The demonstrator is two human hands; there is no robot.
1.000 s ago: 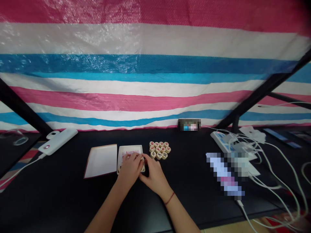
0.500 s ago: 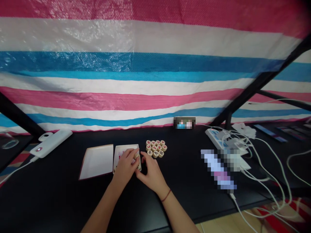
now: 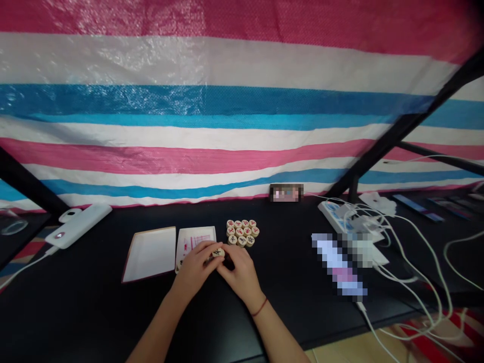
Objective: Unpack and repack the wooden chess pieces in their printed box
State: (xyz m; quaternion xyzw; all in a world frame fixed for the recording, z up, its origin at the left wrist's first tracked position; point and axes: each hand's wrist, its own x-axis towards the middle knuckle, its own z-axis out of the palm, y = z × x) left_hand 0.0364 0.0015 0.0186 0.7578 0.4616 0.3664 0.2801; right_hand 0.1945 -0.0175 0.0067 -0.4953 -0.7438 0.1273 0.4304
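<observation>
And here I am in what looks like a makeshift booth, whether in a home or an office I can't tell: striped plastic sheeting point(image 3: 242, 106) fills the back, black frame bars point(image 3: 26, 182) slant at both sides, and on this black tabletop point(image 3: 295, 282) a power strip point(image 3: 333, 213) sprouts plugs and white cables point(image 3: 362, 306) (quite the tangle!), pale floor point(image 3: 340, 353) below.

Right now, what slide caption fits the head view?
Left hand holding a marked disc, right hand close by, near a white box and rows of discs.
</observation>
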